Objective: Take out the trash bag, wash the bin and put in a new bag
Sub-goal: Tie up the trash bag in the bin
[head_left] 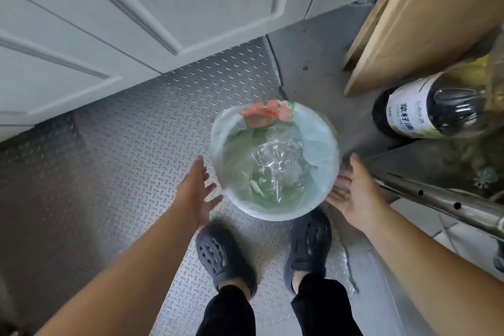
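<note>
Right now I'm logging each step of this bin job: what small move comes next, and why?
Probably close both hands onto the bin: left hand and right hand are open beside its rim, holding nothing, and the trash bag is in place.

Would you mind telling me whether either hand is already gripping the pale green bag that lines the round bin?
No, the left hand and right hand hang open on either side of the round bin, clear of its pale green bag.

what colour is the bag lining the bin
Pale translucent green, the trash bag folded over the bin's rim; seen in the head view.
</note>
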{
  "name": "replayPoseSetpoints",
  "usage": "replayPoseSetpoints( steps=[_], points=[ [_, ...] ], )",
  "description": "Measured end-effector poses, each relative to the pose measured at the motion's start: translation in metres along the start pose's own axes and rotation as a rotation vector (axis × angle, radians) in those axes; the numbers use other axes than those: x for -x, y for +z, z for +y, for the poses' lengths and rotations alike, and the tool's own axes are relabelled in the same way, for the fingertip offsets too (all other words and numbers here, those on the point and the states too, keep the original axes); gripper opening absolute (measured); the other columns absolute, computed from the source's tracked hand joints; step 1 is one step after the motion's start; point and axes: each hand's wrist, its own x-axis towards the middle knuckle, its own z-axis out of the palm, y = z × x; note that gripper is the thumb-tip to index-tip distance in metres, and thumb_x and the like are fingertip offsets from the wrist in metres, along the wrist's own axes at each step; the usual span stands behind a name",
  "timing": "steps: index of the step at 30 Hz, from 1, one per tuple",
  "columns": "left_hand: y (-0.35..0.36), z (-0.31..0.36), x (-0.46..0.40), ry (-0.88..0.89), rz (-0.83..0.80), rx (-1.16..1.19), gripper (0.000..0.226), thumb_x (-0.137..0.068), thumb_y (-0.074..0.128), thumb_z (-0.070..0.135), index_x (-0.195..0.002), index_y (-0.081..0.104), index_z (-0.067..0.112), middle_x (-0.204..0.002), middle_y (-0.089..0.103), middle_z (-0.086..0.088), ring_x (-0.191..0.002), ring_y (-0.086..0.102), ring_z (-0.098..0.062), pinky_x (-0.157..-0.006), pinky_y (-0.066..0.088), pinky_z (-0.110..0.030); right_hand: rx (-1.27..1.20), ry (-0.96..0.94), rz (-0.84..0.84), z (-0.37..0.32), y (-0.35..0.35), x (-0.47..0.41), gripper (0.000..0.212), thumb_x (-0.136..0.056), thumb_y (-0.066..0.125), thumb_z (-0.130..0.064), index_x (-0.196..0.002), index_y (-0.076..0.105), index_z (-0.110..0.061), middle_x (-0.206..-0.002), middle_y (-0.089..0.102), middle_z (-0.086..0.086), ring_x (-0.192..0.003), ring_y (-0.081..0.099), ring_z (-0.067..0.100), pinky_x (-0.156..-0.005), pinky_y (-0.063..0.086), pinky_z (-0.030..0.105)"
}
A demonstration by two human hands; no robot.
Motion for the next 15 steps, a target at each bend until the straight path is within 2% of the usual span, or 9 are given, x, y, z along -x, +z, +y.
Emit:
replayPoseSetpoints(
  steps=[2, 5, 6, 8, 9, 10, 11, 12, 15],
  points=[
    [0.005, -0.001, -0.019, -0.030, -0.050, 0.048, 0.074, -0.089, 0.052, 0.066, -0.144, 0.046, 0.016, -0.142, 0.053, -0.003, -0.129, 0.052, -0.030, -0.104, 0.046, -0.057, -0.076, 0.014, -0.086, -0.002, 0.004, -0.014, 0.065, -0.077, 0.052, -0.076, -0.105, 0.074, -0.022, -0.101, 0.077, 0.005, -0.098, 0.068, 0.024, -0.090, 0.054, 0.042],
    [0.014, 0.000, -0.038, -0.071, -0.268, 0.120, 0.074, -0.092, 0.037, 0.073, -0.143, 0.048, 0.022, -0.136, 0.061, -0.007, -0.124, 0.059, -0.032, -0.097, 0.050, -0.051, -0.193, 0.025, -0.206, 0.000, 0.007, -0.027, 0.076, -0.073, 0.055, -0.079, -0.116, 0.070, -0.019, -0.102, 0.072, 0.009, -0.084, 0.063, 0.028, -0.080, 0.051, 0.035],
    [0.017, -0.002, -0.037, -0.069, -0.319, 0.145, 0.071, -0.093, 0.034, 0.072, -0.141, 0.051, 0.022, -0.133, 0.064, -0.008, -0.120, 0.063, -0.032, -0.092, 0.052, -0.049, -0.226, 0.027, -0.236, 0.002, 0.007, -0.029, 0.078, -0.074, 0.056, -0.077, -0.122, 0.068, -0.017, -0.108, 0.069, 0.012, -0.091, 0.059, 0.033, -0.086, 0.047, 0.035],
    [0.026, -0.007, -0.038, -0.033, -0.352, 0.158, 0.055, -0.097, 0.039, 0.061, -0.127, 0.060, 0.020, -0.118, 0.070, -0.005, -0.097, 0.074, -0.021, -0.077, 0.058, -0.040, -0.256, 0.007, -0.335, 0.003, 0.009, -0.032, 0.068, -0.080, 0.057, -0.071, -0.123, 0.068, -0.019, -0.124, 0.065, 0.016, -0.112, 0.059, 0.036, -0.104, 0.041, 0.039],
    [0.030, -0.008, -0.039, -0.009, -0.332, 0.152, 0.043, -0.101, 0.043, 0.050, -0.120, 0.062, 0.017, -0.110, 0.070, -0.002, -0.086, 0.074, -0.016, -0.070, 0.059, -0.035, -0.253, -0.016, -0.371, 0.003, 0.011, -0.031, 0.061, -0.082, 0.057, -0.068, -0.118, 0.071, -0.021, -0.128, 0.063, 0.015, -0.119, 0.059, 0.035, -0.109, 0.039, 0.043],
    [0.031, -0.007, -0.039, -0.007, -0.386, 0.175, 0.034, -0.104, 0.044, 0.035, -0.120, 0.062, 0.012, -0.104, 0.070, -0.001, -0.080, 0.073, -0.014, -0.067, 0.059, -0.033, -0.241, -0.031, -0.379, 0.002, 0.012, -0.030, 0.055, -0.082, 0.059, -0.065, -0.113, 0.073, -0.022, -0.126, 0.063, 0.014, -0.120, 0.058, 0.034, -0.112, 0.037, 0.045],
    [0.028, -0.008, -0.041, -0.001, -0.436, 0.183, 0.030, -0.107, 0.042, 0.021, -0.126, 0.059, 0.006, -0.102, 0.069, -0.001, -0.080, 0.071, -0.014, -0.068, 0.059, -0.033, -0.232, -0.040, -0.360, 0.002, 0.012, -0.029, 0.051, -0.082, 0.062, -0.063, -0.110, 0.074, -0.023, -0.121, 0.064, 0.012, -0.117, 0.059, 0.032, -0.112, 0.036, 0.045],
    [0.022, -0.012, -0.045, -0.007, -0.431, 0.188, 0.032, -0.108, 0.039, 0.017, -0.133, 0.055, 0.005, -0.103, 0.070, -0.003, -0.085, 0.070, -0.015, -0.071, 0.059, -0.036, -0.223, -0.040, -0.324, 0.003, 0.011, -0.028, 0.048, -0.080, 0.065, -0.062, -0.108, 0.074, -0.024, -0.115, 0.066, 0.010, -0.112, 0.060, 0.030, -0.109, 0.039, 0.043],
    [0.000, -0.027, -0.038, -0.003, -0.356, 0.183, 0.051, -0.100, 0.045, 0.053, -0.133, 0.063, 0.019, -0.123, 0.071, -0.009, -0.120, 0.064, -0.031, -0.102, 0.050, -0.052, -0.219, -0.026, -0.263, 0.007, 0.003, -0.024, 0.033, -0.080, 0.069, -0.055, -0.089, 0.076, -0.024, -0.090, 0.069, 0.002, -0.089, 0.066, 0.021, -0.087, 0.051, 0.035]
  ],
)
